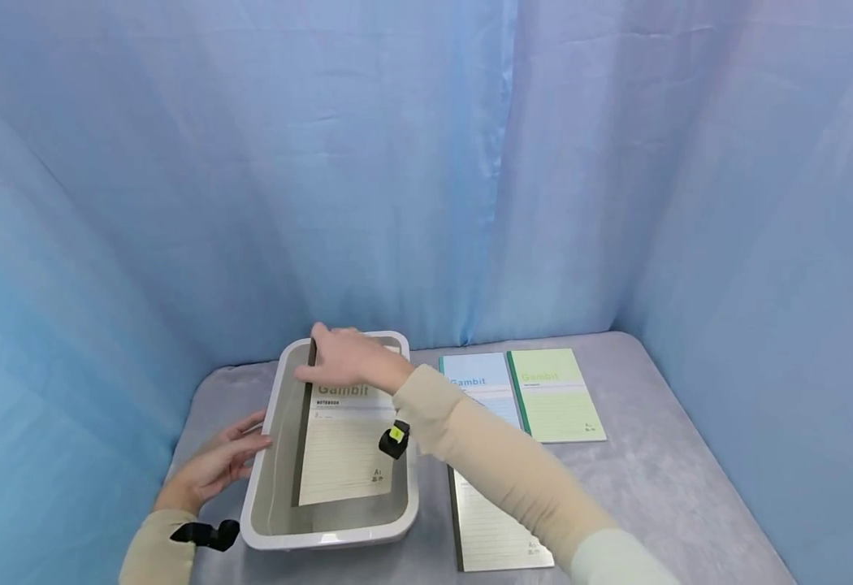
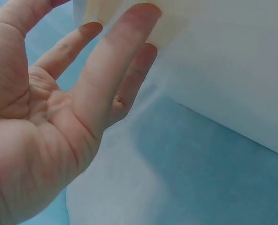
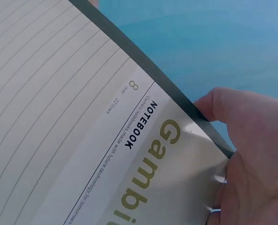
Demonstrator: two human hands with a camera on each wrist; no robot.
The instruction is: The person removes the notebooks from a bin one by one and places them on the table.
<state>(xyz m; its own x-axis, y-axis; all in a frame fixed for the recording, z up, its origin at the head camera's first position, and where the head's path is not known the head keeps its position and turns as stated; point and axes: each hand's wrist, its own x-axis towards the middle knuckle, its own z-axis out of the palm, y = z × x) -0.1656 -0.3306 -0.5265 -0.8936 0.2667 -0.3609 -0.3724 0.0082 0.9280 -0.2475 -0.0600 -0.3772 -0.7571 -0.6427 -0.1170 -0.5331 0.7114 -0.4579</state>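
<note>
My right hand [image 1: 346,357] grips a beige notebook [image 1: 346,455] by its top end, thumb at the dark spine edge. In the right wrist view the cover of that notebook [image 3: 82,122] reads "Gambit" and "NOTEBOOK". The notebook is over or inside a light grey plastic bin [image 1: 327,538]; whether it touches the bottom I cannot tell. My left hand [image 1: 223,457] touches the bin's left rim with its fingertips, fingers fairly straight. In the left wrist view the left hand [image 2: 59,108] shows its palm beside the bin's pale outer wall [image 2: 237,84].
Right of the bin, a blue notebook [image 1: 474,366] and a green notebook [image 1: 556,398] lie side by side. Another beige notebook [image 1: 495,532] lies nearer, partly under the right forearm. All rest on a grey cloth-covered table [image 1: 660,487], with blue curtains [image 1: 426,162] around.
</note>
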